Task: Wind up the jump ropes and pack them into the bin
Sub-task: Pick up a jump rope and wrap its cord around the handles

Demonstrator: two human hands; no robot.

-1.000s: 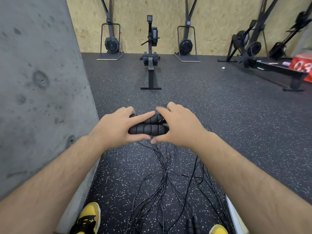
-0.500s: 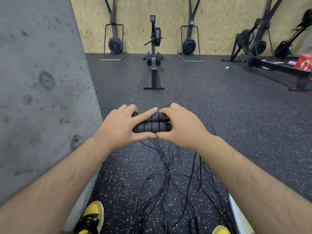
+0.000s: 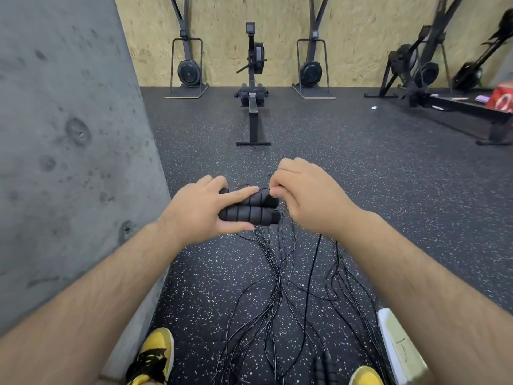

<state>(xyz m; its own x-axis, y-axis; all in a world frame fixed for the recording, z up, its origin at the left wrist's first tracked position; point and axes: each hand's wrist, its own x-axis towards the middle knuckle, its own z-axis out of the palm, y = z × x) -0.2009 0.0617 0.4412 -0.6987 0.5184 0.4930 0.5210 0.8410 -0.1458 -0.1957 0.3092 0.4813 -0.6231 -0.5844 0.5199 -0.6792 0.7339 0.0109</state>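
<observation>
Left hand (image 3: 206, 211): we see it gripping two black ribbed foam jump-rope handles (image 3: 251, 208), thumb under the lower one, forefinger laid straight along the upper one, the other fingers curled round the far side
Handles: they lie side by side, one above the other, roughly level, held out in front of us above the floor
Right hand (image 3: 306, 200): its fingers are curled narrowly, fingertips (image 3: 276, 191) pinching a thin black cord just at the right end of the upper handle; the cord itself is too thin there for us to follow
Loose cords: a tangle of thin black jump-rope cords (image 3: 280, 279) hangs from the handles and spreads over the floor between our feet
More handles: a further pair of black handles (image 3: 323, 366) lies on the floor near the bottom edge, just left of the right shoe
Bin: a white plastic rim (image 3: 388, 334) shows at the lower right, partly behind our right forearm; we cannot tell what it holds
Floor: black rubber gym flooring with pale speckles (image 3: 347, 176)
Shoes: yellow and black trainers, left (image 3: 151, 357) and right (image 3: 365, 376)
Left side: a grey pitted concrete wall (image 3: 63, 140)
Far end: a black rowing machine (image 3: 254, 87) before a chipboard wall (image 3: 227, 29)
</observation>
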